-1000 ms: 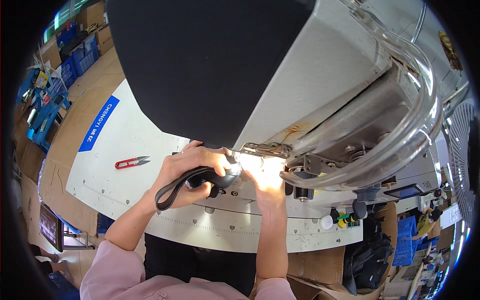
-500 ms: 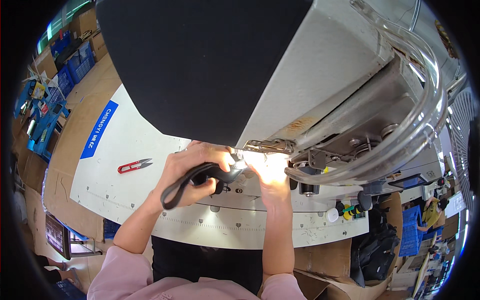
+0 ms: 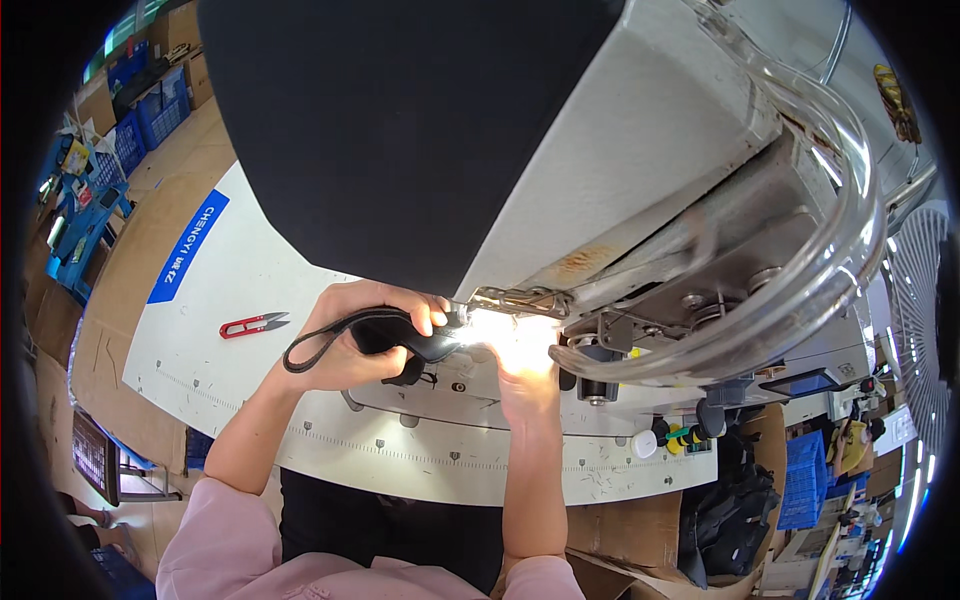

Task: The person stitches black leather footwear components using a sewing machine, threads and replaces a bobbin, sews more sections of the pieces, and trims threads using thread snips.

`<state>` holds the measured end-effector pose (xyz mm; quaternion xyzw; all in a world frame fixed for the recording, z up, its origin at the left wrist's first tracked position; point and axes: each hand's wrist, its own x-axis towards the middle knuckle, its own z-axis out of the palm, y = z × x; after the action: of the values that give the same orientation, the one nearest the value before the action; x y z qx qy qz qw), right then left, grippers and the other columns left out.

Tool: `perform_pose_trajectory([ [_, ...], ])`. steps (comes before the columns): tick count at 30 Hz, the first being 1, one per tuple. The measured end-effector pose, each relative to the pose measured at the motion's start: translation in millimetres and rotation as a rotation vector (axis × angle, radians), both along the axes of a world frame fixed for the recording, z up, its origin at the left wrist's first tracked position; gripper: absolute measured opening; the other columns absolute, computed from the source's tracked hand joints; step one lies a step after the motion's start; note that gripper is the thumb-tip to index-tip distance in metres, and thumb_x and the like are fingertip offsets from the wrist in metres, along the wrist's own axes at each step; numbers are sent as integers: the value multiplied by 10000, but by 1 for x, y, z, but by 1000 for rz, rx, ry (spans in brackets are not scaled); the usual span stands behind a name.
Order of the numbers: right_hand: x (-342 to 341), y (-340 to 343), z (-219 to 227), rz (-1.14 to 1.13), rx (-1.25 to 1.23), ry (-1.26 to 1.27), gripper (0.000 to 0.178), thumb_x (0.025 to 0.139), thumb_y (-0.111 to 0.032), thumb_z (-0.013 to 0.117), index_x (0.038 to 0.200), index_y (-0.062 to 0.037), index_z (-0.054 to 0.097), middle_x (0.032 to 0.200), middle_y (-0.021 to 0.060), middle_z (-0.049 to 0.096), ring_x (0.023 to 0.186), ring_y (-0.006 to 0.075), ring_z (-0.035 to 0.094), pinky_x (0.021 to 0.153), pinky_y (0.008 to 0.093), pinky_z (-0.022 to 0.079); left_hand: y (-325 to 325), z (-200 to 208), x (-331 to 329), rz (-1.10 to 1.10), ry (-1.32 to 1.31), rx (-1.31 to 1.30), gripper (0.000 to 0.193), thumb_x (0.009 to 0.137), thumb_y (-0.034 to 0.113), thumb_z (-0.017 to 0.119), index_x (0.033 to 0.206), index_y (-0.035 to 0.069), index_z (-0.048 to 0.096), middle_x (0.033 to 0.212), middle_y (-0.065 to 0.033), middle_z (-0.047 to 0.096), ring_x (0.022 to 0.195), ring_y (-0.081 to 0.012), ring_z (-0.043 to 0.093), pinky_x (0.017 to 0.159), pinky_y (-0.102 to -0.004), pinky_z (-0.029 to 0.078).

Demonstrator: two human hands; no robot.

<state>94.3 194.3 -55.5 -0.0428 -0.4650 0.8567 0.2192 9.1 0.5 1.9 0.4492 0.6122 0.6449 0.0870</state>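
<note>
My left hand (image 3: 360,340) is closed around a black strap piece (image 3: 425,345), whose loop (image 3: 305,348) hangs out past the thumb side. Its front end reaches under the head of a sewing machine (image 3: 640,190), into a bright lamp glare. My right hand (image 3: 525,365) lies in that glare, close to the needle area; its fingers are washed out and partly behind the machine, so their grip does not show. Red-handled thread snips (image 3: 254,325) lie on the white table (image 3: 240,270) to the left of my left hand.
A clear curved guard tube (image 3: 850,200) arches down on the right of the machine. Small spools and a white round lid (image 3: 643,444) sit at the table's right edge. Beyond it stands a cardboard box (image 3: 640,525) with black pieces (image 3: 725,510). A fan (image 3: 915,310) is far right.
The whole view has shifted a little, moving the table and machine leftward in the picture. My left hand keeps its hold on the strap, its loop now lying flatter; my right hand stays by the needle.
</note>
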Motion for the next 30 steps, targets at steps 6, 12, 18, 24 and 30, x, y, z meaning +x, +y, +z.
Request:
perform_pose_trajectory([
  [6,1,13,-19,13,-113,-45,203,806,-23,684,1001,-33,627,958,37,631,888,127,581,827,288,470,3,3,15,125,59,-82,304,618,-44,589,902,44,653,968,-121,692,977,-222,664,854,-313,508],
  [12,1,6,-5,-26,5,-103,205,826,-62,697,1018,-39,628,980,26,627,910,130,572,850,294,460,2,-1,14,150,88,-70,305,630,-47,589,916,38,648,999,-135,688,927,-198,660,843,-304,511],
  [18,1,7,-14,-95,228,-254,161,855,-109,697,986,-45,628,954,14,612,907,110,555,808,265,457,7,-8,12,103,31,-17,303,642,-57,592,932,24,620,1044,-138,664,953,-189,640,857,-298,503],
  [24,0,-11,34,-235,659,-262,105,777,-39,645,691,8,608,610,13,574,581,74,474,533,284,398,0,-10,6,132,-6,-32,297,641,-71,622,931,-2,621,983,-87,651,932,-145,609,865,-281,478],
  [30,8,-17,52,-167,441,57,81,827,-65,612,817,15,610,751,51,619,675,105,542,633,256,445,2,-7,5,106,35,-73,317,635,-72,640,941,8,628,1004,-93,652,959,-172,610,894,-306,464],
])
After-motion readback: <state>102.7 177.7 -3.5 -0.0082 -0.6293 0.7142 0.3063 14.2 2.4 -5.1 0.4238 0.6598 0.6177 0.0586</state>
